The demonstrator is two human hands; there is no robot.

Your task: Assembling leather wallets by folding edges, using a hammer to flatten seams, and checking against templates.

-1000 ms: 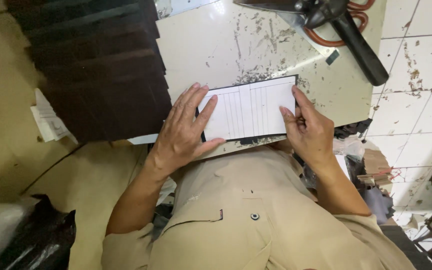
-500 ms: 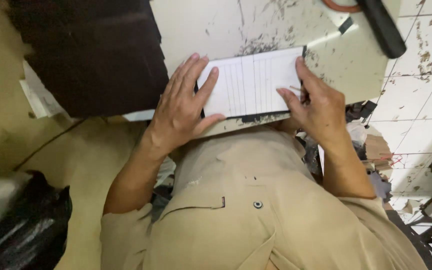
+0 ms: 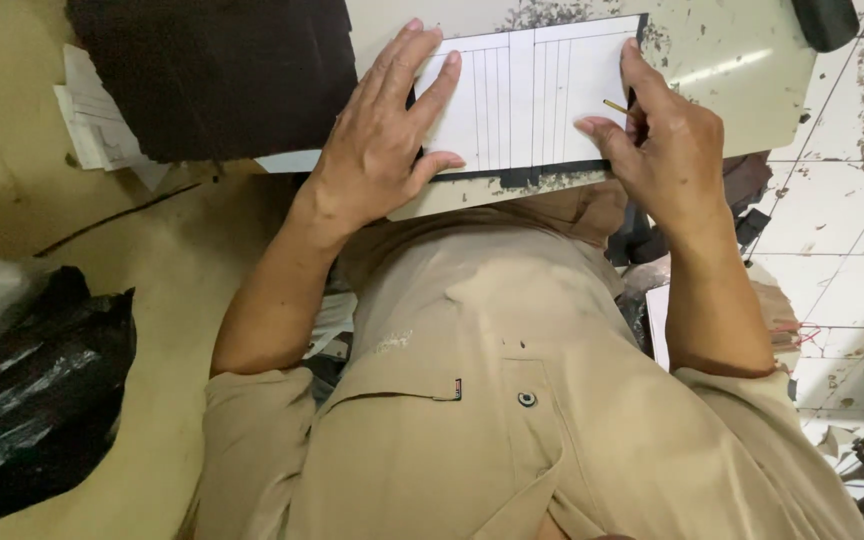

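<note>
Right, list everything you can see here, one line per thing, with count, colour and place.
white card: one, white with ruled black lines, on the board in front of the person
dark sheet: one, black, under the card, edge showing along its near side
work board: one, cream, paint-flecked, top centre to right
black sheets: a stack, black, top left
papers: a few, white, left of the black stack
plastic bag: one, black, lower left
floor tiles: white, stained, right side
thin stick: one, yellowish, in the right hand
shirt: one, beige, centre bottom
left hand: flat on the card
right hand: at the card's right edge, fingers on the stick
</note>
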